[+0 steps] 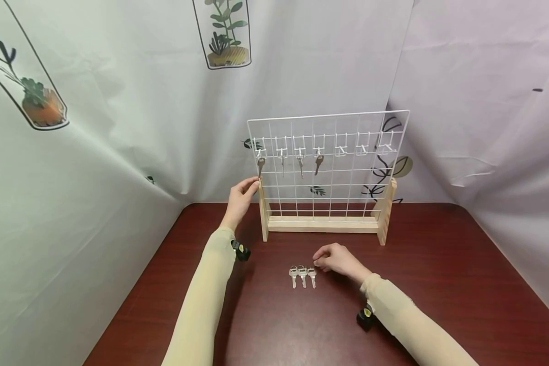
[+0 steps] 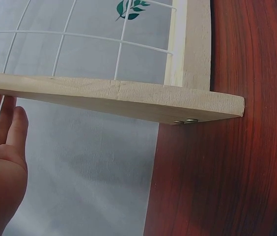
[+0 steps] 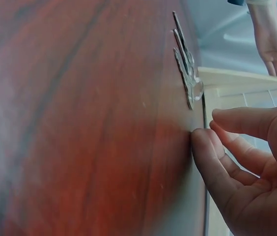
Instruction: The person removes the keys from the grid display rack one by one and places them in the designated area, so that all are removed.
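Observation:
A white wire grid rack stands on a wooden base, with several keys hanging from its left hooks. My left hand holds the top of the rack's left wooden post between thumb and fingers. Three silver keys lie side by side on the table in front of the rack. Just right of them is my right hand, low over the tabletop. In the right wrist view its fingers and thumb are bent and apart, with nothing seen between them.
The hooks on the rack's right side carry no keys. A dark red wooden table lies under everything. Pale curtains printed with plants surround it at the back and sides.

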A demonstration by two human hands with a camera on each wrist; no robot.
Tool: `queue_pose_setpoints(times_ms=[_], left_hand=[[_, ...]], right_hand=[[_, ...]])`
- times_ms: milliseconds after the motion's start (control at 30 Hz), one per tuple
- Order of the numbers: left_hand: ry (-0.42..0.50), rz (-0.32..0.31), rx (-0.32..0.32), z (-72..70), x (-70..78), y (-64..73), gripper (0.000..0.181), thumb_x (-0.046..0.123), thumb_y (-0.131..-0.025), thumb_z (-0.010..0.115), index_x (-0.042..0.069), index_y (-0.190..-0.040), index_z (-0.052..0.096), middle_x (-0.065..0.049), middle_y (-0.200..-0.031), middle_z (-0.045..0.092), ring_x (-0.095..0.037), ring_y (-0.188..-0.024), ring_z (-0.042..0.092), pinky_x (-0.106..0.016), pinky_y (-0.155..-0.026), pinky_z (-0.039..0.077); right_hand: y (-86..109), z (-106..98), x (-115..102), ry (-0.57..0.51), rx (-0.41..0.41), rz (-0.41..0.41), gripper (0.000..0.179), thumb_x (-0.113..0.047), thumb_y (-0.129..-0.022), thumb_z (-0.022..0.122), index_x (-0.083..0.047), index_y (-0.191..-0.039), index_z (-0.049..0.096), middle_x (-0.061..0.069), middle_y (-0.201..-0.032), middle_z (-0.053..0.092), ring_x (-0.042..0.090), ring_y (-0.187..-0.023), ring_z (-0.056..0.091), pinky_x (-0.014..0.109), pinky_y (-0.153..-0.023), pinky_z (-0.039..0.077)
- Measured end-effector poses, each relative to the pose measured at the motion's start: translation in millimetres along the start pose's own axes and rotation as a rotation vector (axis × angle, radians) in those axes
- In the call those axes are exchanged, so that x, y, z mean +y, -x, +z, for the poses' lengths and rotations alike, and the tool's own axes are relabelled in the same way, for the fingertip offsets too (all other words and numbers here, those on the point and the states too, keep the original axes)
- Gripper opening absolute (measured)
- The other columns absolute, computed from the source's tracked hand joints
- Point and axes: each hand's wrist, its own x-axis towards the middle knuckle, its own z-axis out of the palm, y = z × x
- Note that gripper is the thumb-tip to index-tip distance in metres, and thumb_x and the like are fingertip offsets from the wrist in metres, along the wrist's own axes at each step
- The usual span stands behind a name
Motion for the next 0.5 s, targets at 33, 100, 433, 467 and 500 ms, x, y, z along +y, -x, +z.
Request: queue_pose_setpoints(times_ms=[33,100,433,467,500], left_hand=[[-0.003,0.000,0.005,-0.2,-4.6,-1.8,0.034,0.015,-0.101,0.064,-0.004,-0.128,0.066,-0.022,-0.127,0.066,-0.023,-0.115,0.062,-0.034,-0.104,0.049],[0.000,-0.010,0.006,-0.7,-5.8,-2.3,0.033,0.016,-0.101,0.064,-0.003,-0.129,0.066,-0.020,-0.126,0.067,-0.024,-0.117,0.062,-0.034,-0.105,0.049],[-0.021,0.002,0.002,-0.1,1.7,1.6,0.034,0.014,-0.101,0.063,-0.005,-0.129,0.065,-0.019,-0.125,0.068,-0.017,-0.112,0.063,-0.035,-0.104,0.050],[-0.022,0.000,0.002,-0.1,1.4,1.3,0.034,0.014,-0.102,0.063,-0.005,-0.129,0.065,-0.018,-0.125,0.068,-0.017,-0.112,0.063,-0.035,-0.104,0.050],[-0.026,-0.002,0.003,0.0,1.2,1.2,0.034,0.014,-0.102,0.063,-0.005,-0.129,0.065,-0.018,-0.125,0.068,-0.018,-0.113,0.063,-0.035,-0.104,0.050]], right_hand=[[-0.1,-2,0,0.003,0.003,0.000,0.013,-0.003,-0.088,0.071,0.006,-0.098,0.073,0.006,-0.083,0.072,0.019,-0.071,0.068,0.032,-0.065,0.061],[-0.6,-5,0,0.012,0.015,-0.003,0.014,-0.004,-0.088,0.071,0.006,-0.099,0.073,0.006,-0.083,0.072,0.019,-0.071,0.068,0.031,-0.066,0.060],[-3.2,-32,-13,-0.015,0.108,0.006,0.024,-0.010,-0.091,0.072,0.007,-0.108,0.072,0.015,-0.104,0.073,0.032,-0.087,0.072,0.036,-0.078,0.060],[-3.6,-36,-15,-0.032,0.118,0.005,0.025,-0.010,-0.092,0.072,0.008,-0.109,0.072,0.017,-0.107,0.072,0.034,-0.090,0.072,0.038,-0.080,0.060],[-4.0,-40,-17,-0.042,0.129,0.000,0.026,-0.010,-0.092,0.072,0.008,-0.110,0.071,0.018,-0.109,0.072,0.036,-0.093,0.072,0.039,-0.082,0.060]])
